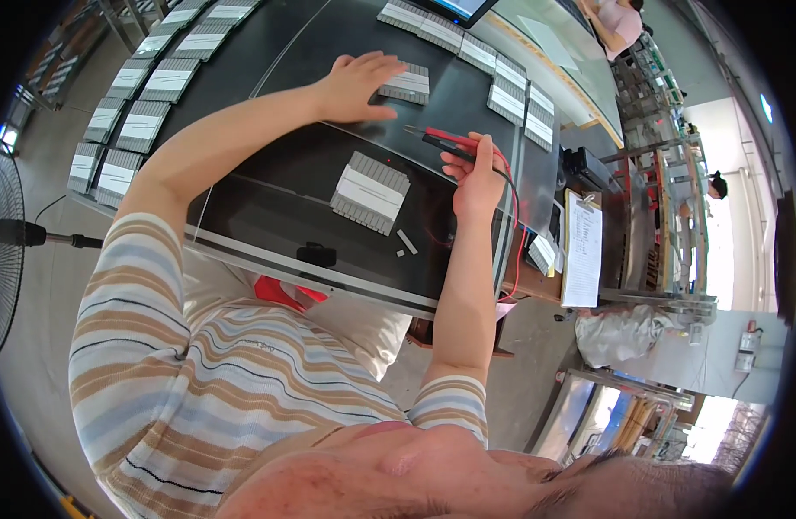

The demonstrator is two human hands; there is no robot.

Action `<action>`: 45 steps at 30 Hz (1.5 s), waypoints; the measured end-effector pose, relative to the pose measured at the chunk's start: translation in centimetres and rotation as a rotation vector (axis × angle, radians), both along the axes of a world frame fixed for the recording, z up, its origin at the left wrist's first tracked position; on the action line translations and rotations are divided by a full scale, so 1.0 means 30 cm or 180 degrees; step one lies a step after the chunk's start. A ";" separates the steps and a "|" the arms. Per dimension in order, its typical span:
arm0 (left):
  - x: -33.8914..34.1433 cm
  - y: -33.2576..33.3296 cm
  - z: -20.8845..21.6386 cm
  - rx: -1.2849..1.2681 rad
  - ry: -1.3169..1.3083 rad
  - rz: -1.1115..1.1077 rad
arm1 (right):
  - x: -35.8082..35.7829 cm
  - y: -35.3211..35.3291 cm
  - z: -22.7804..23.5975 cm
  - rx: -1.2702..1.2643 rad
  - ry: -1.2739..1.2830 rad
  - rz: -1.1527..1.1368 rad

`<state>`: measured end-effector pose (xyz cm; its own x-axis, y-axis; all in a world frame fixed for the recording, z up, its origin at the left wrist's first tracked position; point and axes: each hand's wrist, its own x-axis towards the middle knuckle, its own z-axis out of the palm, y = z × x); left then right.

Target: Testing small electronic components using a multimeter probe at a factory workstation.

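Observation:
My left hand is stretched out over the dark table, fingers extended and thumb apart. Its fingertips reach the left edge of a grey ribbed block with a pale band; I cannot tell whether they press on it. In my right hand are two test probes, one red and one black, held side by side with their metal tips pointing left. The tips are in the air, apart from the blocks. Another grey ribbed block lies nearer me, with two small pale pieces beside it.
Rows of similar blocks line the table's left side, and more sit at the far right. A screen stands at the back. Right of the table are a clipboard and the red probe cable. A fan stands left.

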<state>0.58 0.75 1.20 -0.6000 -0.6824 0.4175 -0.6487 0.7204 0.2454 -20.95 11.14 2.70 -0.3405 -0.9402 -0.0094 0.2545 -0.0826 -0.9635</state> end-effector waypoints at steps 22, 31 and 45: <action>0.032 0.121 0.016 0.0199 -0.0099 -0.0580 | 0.017 -0.004 0.000 0.0137 0.0228 0.0177; 0.032 0.120 0.027 0.0265 -0.0148 -0.0618 | 0.033 -0.008 -0.002 0.0093 0.0366 0.0164; 0.091 0.338 0.092 0.0683 -0.0345 -0.1103 | 0.015 -0.004 -0.003 -0.0175 -0.0135 -0.0018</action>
<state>3.31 10.88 3.97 -0.8419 -0.4971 0.2099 -0.4072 0.8405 0.3573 -20.50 11.02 2.62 -0.3462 -0.9378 0.0277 0.2943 -0.1366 -0.9459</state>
